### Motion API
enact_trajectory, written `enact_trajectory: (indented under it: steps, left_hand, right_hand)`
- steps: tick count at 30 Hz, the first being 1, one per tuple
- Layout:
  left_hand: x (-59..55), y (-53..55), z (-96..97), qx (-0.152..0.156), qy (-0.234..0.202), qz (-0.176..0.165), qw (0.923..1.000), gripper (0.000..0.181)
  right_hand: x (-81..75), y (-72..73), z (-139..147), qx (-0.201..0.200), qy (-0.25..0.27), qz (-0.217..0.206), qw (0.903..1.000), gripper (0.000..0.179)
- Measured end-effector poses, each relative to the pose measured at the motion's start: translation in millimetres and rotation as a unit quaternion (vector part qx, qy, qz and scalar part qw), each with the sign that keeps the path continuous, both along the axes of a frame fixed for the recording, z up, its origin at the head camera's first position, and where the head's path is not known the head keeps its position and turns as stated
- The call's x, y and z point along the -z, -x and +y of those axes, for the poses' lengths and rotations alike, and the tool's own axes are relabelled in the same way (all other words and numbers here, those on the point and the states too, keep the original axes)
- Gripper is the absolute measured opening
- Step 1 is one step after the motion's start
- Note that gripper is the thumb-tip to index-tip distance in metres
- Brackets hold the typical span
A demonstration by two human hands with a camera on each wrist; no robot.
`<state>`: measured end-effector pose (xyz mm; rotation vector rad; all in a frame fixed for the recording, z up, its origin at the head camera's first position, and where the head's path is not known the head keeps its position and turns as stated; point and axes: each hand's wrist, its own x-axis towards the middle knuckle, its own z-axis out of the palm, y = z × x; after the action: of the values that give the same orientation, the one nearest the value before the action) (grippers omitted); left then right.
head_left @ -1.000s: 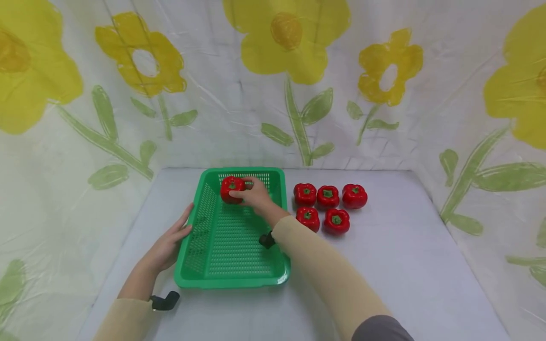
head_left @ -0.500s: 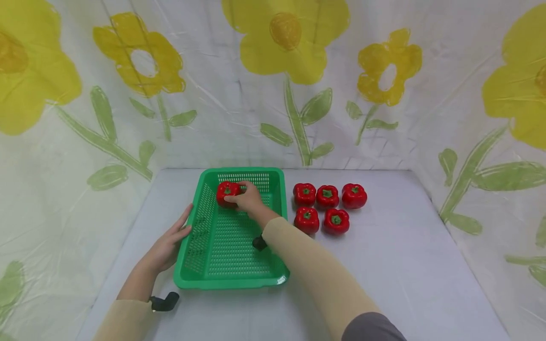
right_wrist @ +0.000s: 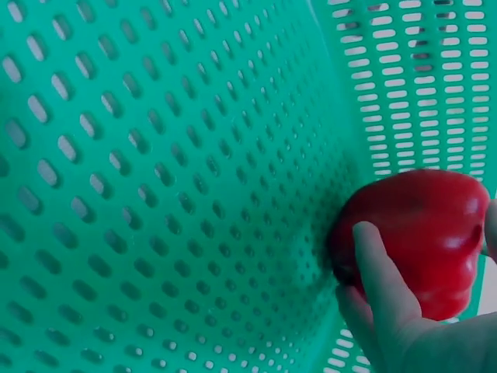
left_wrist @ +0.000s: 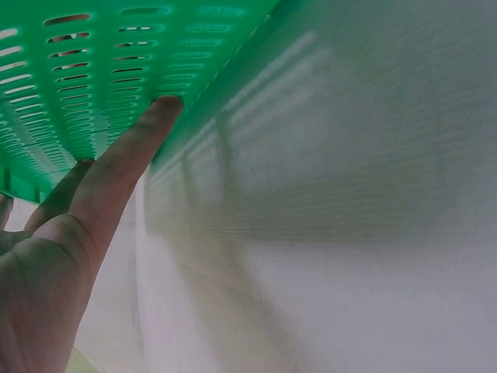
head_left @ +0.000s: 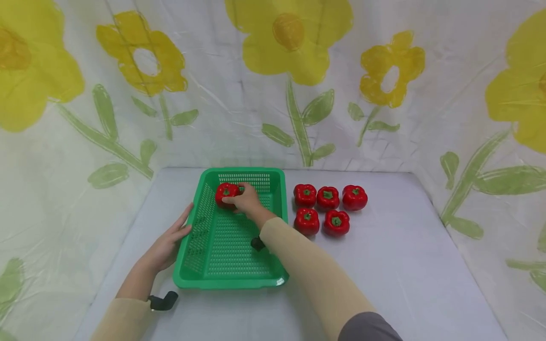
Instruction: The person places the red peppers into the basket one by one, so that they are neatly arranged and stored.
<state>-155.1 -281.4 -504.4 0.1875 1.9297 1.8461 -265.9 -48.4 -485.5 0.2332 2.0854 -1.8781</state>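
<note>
My right hand (head_left: 250, 201) grips a glossy red bell pepper (head_left: 225, 193) by its sides, in the far left part of a green plastic basket (head_left: 230, 283). The pepper is upright with its green stem on top. In the right wrist view, the bell pepper (right_wrist: 419, 233) is right at the holed floor of the basket, with my fingers (right_wrist: 384, 284) along it. My left hand (head_left: 164, 248) rests on the outside of the basket's left wall, its fingers (left_wrist: 128, 155) straight against the slotted plastic in the left wrist view.
Several more red bell peppers (head_left: 327, 198) stand in two loose rows on the white table (head_left: 396, 255), right of the basket. A pale curtain (head_left: 213, 137) with painted yellow flowers hangs behind the table and at its sides.
My right hand has brought the bell pepper down and slightly left, toward the basket floor, still gripping it. The left hand has stayed against the basket.
</note>
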Motion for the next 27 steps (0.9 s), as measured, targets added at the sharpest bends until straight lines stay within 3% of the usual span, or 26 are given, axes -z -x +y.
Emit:
enact_trajectory:
  steps: [12, 21, 27]
  left_hand:
    - [-1.6, -0.7, 1.3, -0.003, 0.001, -0.001, 1.0000, 0.063]
    - [0.4, 0.9, 1.4, -0.008, -0.003, -0.007, 0.9999, 0.064]
    - [-0.3, 0.8, 1.2, -0.010, -0.004, -0.010, 0.9999, 0.063]
  right_hand:
    - [-4.3, 0.0, 9, -0.022, -0.031, -0.007, 0.9993, 0.086]
    - [-23.6, -3.7, 27, -0.049, 0.018, 0.000, 0.9986, 0.089]
    - [-36.4, -5.8, 40, -0.072, 0.024, -0.002, 0.9971, 0.088]
